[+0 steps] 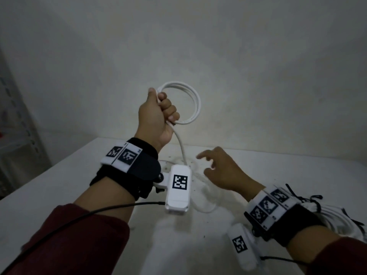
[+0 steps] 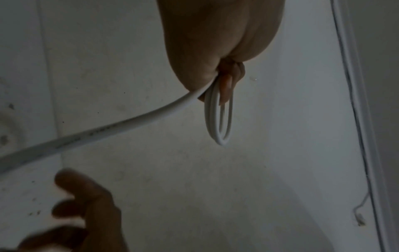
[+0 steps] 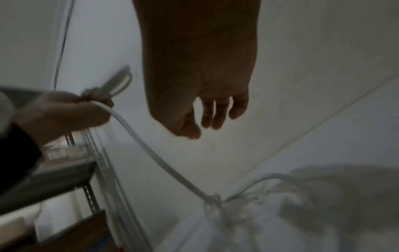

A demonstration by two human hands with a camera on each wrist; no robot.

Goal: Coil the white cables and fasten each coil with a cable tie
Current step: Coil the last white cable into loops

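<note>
My left hand [image 1: 160, 110] is raised above the table and grips a coil of white cable [image 1: 193, 104] of a few loops. The left wrist view shows the coil [image 2: 218, 122] edge-on below the fist [image 2: 215, 51]. From the fist the loose cable [image 1: 181, 145] runs down to the table, where the rest lies in a blurred heap [image 1: 204, 193]. My right hand [image 1: 220, 167] hovers low over that heap with loosely spread fingers and holds nothing. In the right wrist view its fingers [image 3: 213, 112] hang free beside the taut cable [image 3: 151, 150].
Several coiled white cables bound with black ties [image 1: 337, 217] lie at the right, behind my right wrist. The white table [image 1: 59, 191] stands against a pale wall. A metal shelf rack [image 1: 17, 124] stands at the far left.
</note>
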